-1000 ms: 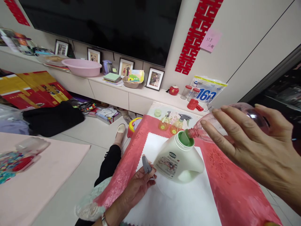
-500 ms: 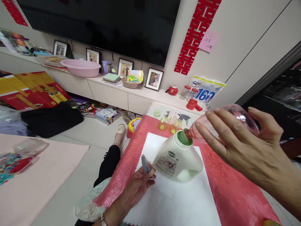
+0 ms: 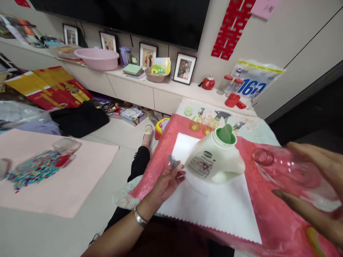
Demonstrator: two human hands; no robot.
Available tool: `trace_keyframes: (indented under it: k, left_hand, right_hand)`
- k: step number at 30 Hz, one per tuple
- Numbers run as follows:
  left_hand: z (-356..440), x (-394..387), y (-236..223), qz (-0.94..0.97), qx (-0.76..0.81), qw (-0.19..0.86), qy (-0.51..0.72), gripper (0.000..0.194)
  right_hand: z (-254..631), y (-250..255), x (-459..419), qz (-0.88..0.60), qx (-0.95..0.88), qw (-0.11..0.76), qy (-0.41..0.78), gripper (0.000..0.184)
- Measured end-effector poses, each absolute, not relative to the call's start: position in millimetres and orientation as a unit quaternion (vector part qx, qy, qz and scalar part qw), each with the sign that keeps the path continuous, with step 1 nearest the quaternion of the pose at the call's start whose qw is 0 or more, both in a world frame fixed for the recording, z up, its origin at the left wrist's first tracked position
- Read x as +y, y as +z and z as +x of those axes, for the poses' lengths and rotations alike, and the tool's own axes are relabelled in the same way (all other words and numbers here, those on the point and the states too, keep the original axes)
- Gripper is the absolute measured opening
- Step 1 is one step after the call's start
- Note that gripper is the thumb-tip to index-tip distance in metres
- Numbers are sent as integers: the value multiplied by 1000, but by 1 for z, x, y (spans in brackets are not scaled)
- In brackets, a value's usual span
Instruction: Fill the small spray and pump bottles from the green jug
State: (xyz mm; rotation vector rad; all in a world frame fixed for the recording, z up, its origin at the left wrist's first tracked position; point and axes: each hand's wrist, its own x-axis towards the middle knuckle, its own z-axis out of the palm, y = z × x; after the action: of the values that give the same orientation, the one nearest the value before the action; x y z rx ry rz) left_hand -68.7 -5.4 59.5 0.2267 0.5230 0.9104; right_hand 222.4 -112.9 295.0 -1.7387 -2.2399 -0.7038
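My left hand (image 3: 169, 180) is closed around a grey spray trigger head (image 3: 174, 161), left of the jug. My right hand (image 3: 325, 178), partly cut off by the right edge, grips a see-through pink-tinted bottle (image 3: 289, 171). The bottle lies tilted in the hand, its open neck pointing left, apart from the jug. Between the hands a pale green detergent jug (image 3: 227, 162) stands uncapped on a white scallop-edged mat (image 3: 227, 207). Its green pouring spout (image 3: 226, 135) shows in the mouth.
Several yellowish spray bottles (image 3: 197, 122) stand behind the jug on the table with the red cloth (image 3: 270, 200). A low cabinet (image 3: 134, 87) carries a pink basin (image 3: 98, 59), picture frames and jars. At left, a pink surface (image 3: 88, 171) holds colourful small pieces (image 3: 37, 169).
My right hand has drawn the pink bottle away from the jug's mouth, to the right and lower. My left hand still holds the trigger head. The view has shifted.
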Motion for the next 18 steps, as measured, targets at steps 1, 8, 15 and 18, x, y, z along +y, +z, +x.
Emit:
trace_keyframes:
  k: [1,8,15,18]
  left_hand:
    - [-72,-4,64,103,246,856,443,50]
    - [-90,9,98,118,250,830,484,25]
    - [-91,5,106,118,258,821,495,24]
    - [-88,3,106,120,258,821,494,23]
  right_hand:
    - [222,280,-123,-582,-770,135,-225,65]
    - [180,176,-159,-625,-764,87,-137,47]
    - [162,155,-155,-632,-762,102,-94,51]
    - [159,155,-154,-631,-764,115,-66,53]
